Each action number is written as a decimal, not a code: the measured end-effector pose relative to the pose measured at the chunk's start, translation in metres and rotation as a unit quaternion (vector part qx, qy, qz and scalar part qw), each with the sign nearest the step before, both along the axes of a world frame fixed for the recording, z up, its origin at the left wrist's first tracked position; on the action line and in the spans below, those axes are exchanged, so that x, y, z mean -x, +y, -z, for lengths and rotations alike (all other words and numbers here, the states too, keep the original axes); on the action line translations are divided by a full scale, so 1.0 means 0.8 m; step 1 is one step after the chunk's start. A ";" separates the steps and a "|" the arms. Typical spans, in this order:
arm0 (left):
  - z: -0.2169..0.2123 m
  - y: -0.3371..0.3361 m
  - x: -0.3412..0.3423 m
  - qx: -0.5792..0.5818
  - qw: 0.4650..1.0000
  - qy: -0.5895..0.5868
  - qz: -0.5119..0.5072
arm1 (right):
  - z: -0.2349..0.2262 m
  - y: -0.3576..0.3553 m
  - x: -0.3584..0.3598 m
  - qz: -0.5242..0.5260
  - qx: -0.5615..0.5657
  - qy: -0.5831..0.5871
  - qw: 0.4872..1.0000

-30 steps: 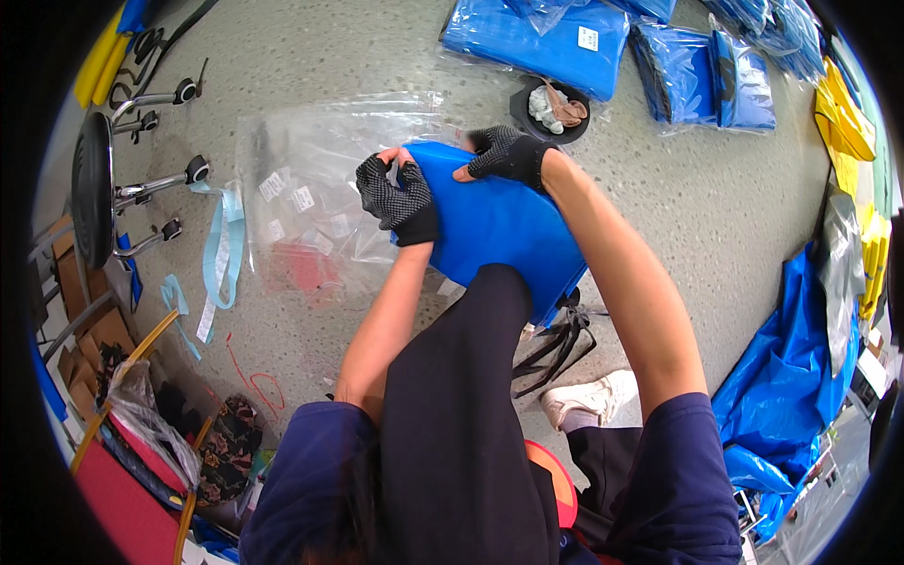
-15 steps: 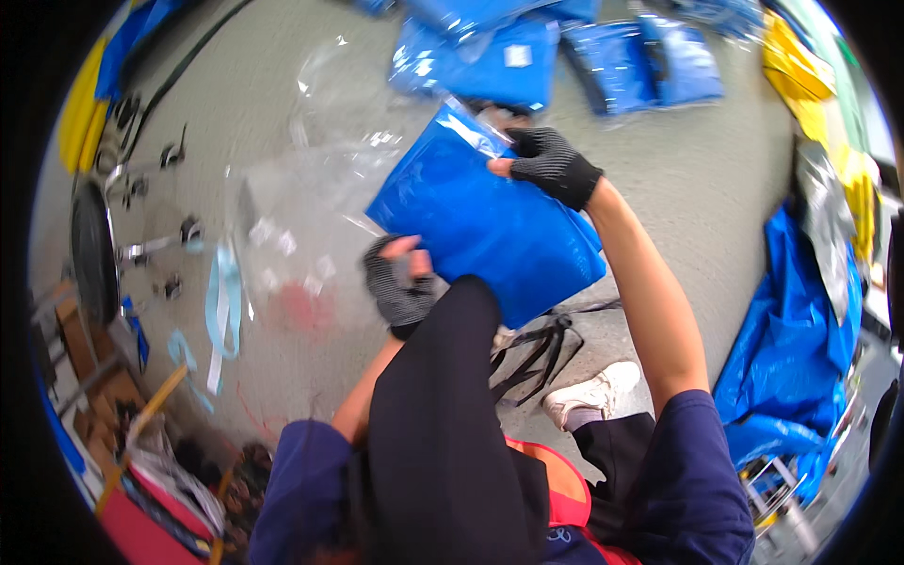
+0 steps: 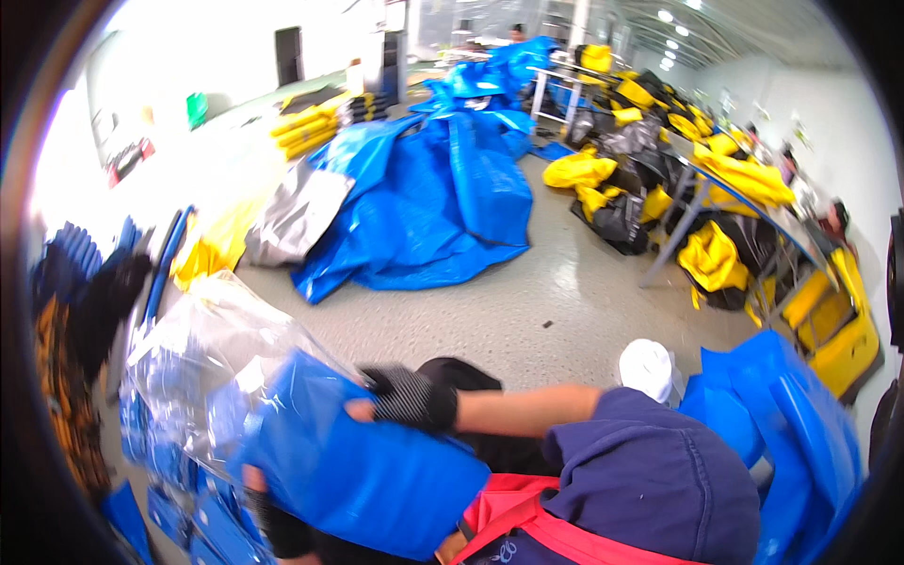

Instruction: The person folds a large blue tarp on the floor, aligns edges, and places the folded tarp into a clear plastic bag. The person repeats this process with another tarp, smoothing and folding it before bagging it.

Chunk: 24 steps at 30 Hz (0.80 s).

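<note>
A folded blue plastic sheet (image 3: 358, 471) lies across my front at the lower left, tilted. My right hand (image 3: 410, 397), in a dark fingerless glove with a dotted back, grips its upper edge with the thumb on top. At its lower left edge, my left hand (image 3: 273, 518) holds on, mostly hidden behind the sheet and blurred. A clear plastic bag (image 3: 221, 330) billows at the sheet's far left end. Whether that end sits inside the bag or against it, I cannot tell.
Several blue packets (image 3: 169, 513) lie below the bag. A large crumpled blue tarp (image 3: 433, 207) spreads on the floor ahead, a grey sheet (image 3: 301, 212) beside it. Yellow and black bags (image 3: 640, 179) pile up near a table (image 3: 692, 202) at right. More blue sheeting (image 3: 782, 414) stands close right.
My view has swung up and to the right, across the room. The blue sheet and both hands now appear lower left, and the clear bag stands out from the sheet's end.
</note>
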<state>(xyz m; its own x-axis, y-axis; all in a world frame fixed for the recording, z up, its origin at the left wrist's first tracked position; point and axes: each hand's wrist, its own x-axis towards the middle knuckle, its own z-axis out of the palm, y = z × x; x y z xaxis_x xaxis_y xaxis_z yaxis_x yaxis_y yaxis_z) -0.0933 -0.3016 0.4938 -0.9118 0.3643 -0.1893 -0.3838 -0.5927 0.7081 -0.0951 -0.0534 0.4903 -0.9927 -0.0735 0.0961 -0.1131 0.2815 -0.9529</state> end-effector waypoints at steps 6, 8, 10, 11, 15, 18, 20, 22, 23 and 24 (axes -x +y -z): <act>0.152 0.066 -0.053 0.217 0.962 -0.012 0.163 | 0.058 0.074 -0.235 -0.161 0.188 -0.028 0.968; 0.151 0.087 -0.081 0.250 0.947 -0.013 0.199 | 0.041 0.109 -0.227 -0.173 0.345 -0.018 0.922; 0.146 0.095 -0.097 0.265 0.937 -0.012 0.226 | 0.026 0.103 -0.194 -0.082 0.357 -0.061 0.928; 0.147 0.107 -0.103 0.267 0.932 -0.011 0.243 | 0.041 0.107 -0.185 -0.019 0.251 -0.072 0.965; 0.153 0.130 -0.119 0.284 0.913 0.002 0.292 | 0.124 0.046 -0.275 -0.088 0.027 -0.151 0.984; 0.159 0.136 -0.132 0.298 0.900 0.008 0.317 | 0.149 0.069 -0.283 -0.135 0.139 -0.170 0.966; 0.165 0.141 -0.140 0.305 0.892 0.007 0.335 | 0.105 0.093 -0.257 -0.094 0.280 -0.111 0.949; 0.160 0.134 -0.143 0.320 0.885 0.007 0.337 | 0.073 0.084 -0.246 -0.036 0.254 -0.084 0.963; 0.159 0.131 -0.145 0.326 0.882 0.009 0.341 | 0.068 0.078 -0.253 -0.032 0.134 -0.088 0.986; 0.162 0.131 -0.154 0.329 0.878 0.007 0.348 | 0.073 0.074 -0.268 -0.036 0.063 -0.093 0.993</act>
